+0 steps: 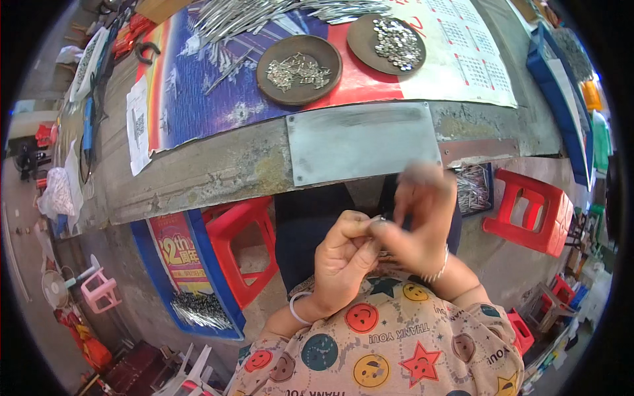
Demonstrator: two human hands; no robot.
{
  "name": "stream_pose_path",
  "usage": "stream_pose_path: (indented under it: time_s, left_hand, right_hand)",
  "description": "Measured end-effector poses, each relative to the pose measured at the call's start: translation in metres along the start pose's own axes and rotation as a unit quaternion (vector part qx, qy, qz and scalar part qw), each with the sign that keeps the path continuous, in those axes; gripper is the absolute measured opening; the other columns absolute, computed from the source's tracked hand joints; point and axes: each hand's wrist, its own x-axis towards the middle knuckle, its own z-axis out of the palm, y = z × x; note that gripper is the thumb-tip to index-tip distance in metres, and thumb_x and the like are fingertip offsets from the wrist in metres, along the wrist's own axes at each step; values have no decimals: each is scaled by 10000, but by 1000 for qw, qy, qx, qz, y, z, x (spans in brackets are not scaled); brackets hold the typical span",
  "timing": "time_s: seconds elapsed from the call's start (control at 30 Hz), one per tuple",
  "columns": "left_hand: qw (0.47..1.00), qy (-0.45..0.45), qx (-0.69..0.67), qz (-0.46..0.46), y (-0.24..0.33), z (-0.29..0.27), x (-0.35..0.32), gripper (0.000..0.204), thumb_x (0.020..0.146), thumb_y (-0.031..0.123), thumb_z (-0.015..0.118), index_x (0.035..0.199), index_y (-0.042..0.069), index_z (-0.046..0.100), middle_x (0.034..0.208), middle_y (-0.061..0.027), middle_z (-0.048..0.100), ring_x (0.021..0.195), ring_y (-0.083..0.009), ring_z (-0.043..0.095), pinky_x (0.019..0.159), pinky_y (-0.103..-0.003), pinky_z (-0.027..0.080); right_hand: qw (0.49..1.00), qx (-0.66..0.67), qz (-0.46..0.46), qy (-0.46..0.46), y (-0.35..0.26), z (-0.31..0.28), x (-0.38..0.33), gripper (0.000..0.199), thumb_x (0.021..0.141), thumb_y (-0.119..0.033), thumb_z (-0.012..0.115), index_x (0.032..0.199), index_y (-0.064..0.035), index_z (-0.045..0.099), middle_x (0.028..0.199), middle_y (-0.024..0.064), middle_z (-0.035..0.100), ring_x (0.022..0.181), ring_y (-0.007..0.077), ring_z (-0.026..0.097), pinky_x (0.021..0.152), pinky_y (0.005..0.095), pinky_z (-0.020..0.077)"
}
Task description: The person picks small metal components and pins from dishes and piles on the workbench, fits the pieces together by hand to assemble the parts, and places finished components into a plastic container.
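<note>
Close to my body, just below the table edge, my left hand point(343, 257) is closed in a pinch. A small dark-and-silver speck shows at its fingertips, too small to name. My right hand point(422, 228) is beside it, its thumb by the left fingertips and its fingers raised and smeared by motion. Farther off on the table are two round brown dishes. The left dish point(269, 84) bears small silver pin-like metal pieces point(297, 71). Round shiny metal pieces point(396, 45) fill part of the right dish point(362, 46).
A metal plate point(363, 142) is fixed at the table's front edge. Long thin metal strips point(244, 16) pile up at the back. Below stand red stools point(241, 244) point(531, 211), a blue tray point(221, 310) of metal parts at left, and a box point(474, 188) of metal pieces at right.
</note>
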Motion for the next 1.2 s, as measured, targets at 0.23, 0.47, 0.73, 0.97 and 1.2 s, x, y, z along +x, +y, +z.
stream_pose_path:
  time_s: [0.23, 0.47, 0.73, 0.97, 1.2]
  left_hand:
    - [1000, 17, -25, -8, 0, 1, -7, 283, 897, -131, 498, 1123, 33, 542, 1062, -57, 441, 763, -57, 482, 589, -179, 414]
    - [1000, 22, -5, 0, 3, -1, -6, 264, 898, -104, 529, 1109, 52, 555, 1048, -63, 459, 719, -52, 480, 543, -179, 396]
    - [997, 39, 62, 30, 2, -1, -15, 271, 891, -134, 506, 1109, 24, 537, 1079, -60, 467, 767, -61, 489, 587, -183, 404]
    - [977, 68, -136, -150, 19, -1, -8, 224, 906, -58, 514, 1109, 39, 511, 957, -35, 493, 602, -63, 420, 493, -197, 317]
    - [906, 58, -290, -302, 19, -13, 6, 194, 973, 91, 456, 1148, 32, 514, 897, -67, 549, 556, -44, 411, 450, -164, 301]
  right_hand:
    - [998, 30, 54, 27, -3, 4, 8, 651, 656, -105, 806, 1141, -42, 376, 964, 63, 454, 641, 65, 414, 505, 188, 345]
    - [992, 38, 94, 78, 6, 6, 7, 646, 676, -111, 799, 1159, -47, 374, 867, 43, 435, 566, 60, 354, 463, 195, 303]
    - [991, 66, -110, -48, -6, 10, -11, 652, 678, -92, 777, 1172, -46, 352, 1052, 125, 429, 661, 98, 405, 560, 207, 369]
    - [992, 85, -39, 87, 12, -18, 3, 587, 749, -121, 784, 1164, -47, 376, 1092, 81, 428, 678, 75, 380, 575, 192, 353]
    - [993, -104, -38, 46, 10, -44, 15, 127, 855, -42, 646, 905, 9, 540, 904, 80, 537, 768, 123, 501, 679, 217, 428]
